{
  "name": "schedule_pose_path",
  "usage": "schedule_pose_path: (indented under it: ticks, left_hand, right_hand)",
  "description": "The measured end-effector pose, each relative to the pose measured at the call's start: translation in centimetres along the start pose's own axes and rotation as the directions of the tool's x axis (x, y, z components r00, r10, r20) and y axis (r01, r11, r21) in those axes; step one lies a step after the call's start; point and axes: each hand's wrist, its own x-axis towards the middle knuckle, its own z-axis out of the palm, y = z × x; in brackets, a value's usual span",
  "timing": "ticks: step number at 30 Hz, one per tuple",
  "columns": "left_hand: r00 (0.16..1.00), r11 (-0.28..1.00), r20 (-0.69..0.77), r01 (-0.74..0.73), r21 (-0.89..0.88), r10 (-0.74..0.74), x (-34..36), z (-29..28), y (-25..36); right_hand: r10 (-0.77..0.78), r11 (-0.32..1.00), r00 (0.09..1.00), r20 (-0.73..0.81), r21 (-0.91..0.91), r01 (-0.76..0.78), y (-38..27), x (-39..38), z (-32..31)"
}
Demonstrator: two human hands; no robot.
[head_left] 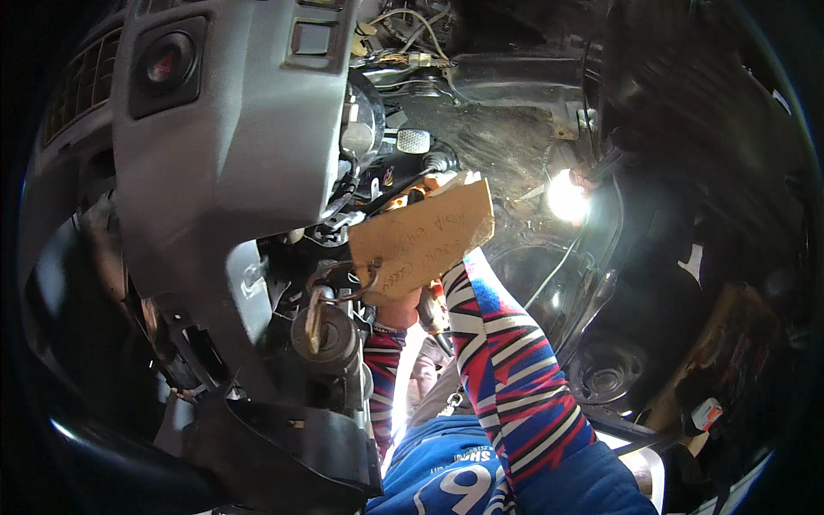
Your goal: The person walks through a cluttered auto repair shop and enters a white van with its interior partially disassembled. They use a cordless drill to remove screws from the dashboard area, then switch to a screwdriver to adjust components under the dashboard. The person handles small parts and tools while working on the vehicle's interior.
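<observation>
Both my arms, in red, white and blue patterned sleeves, reach up into the footwell beneath a grey dashboard (232, 129). A brown cardboard tag (429, 236) with handwriting hangs in front of my hands and covers most of them. Of my left hand (400, 312), only the part near the wrist shows below the tag; its fingers are hidden. My right sleeve (515, 369) runs up behind the tag's right side, and that hand is hidden. Brightly lit orange and white patches (438, 182) show above the tag, too unclear to name. What either hand touches cannot be seen.
A key (316, 326) sits in the ignition lock (330, 343), its ring holding the tag. A pedal (413, 141) and loose wiring (412, 60) lie farther in. To the right glows a bright work lamp (568, 197). A dark column cover (283, 446) stands at lower left.
</observation>
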Motion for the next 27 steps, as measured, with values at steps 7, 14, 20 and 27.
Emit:
schedule_pose_path:
  ticks: [7,14,20,27]
  left_hand:
    - [0.996,0.976,0.011,0.090,-0.200,-0.090,0.3,-0.1,-0.1]
    - [0.888,0.564,0.170,-0.410,0.717,0.428,4.7,-0.3,-7.0]
    - [0.875,0.589,0.106,-0.403,0.700,0.473,1.1,-0.9,-3.6]
    - [0.774,0.643,0.213,-0.619,0.451,0.596,-4.3,1.3,1.2]
  right_hand:
    - [-0.023,1.000,1.000,-0.012,-0.002,0.023,-0.5,0.5,0.8]
    - [-0.144,0.987,0.978,-0.151,-0.088,0.132,-2.7,4.3,3.0]
    - [-0.241,0.962,0.938,-0.248,-0.185,0.199,-1.6,5.9,6.8]
    - [-0.244,0.964,0.932,-0.268,-0.167,0.205,-1.6,3.5,8.0]
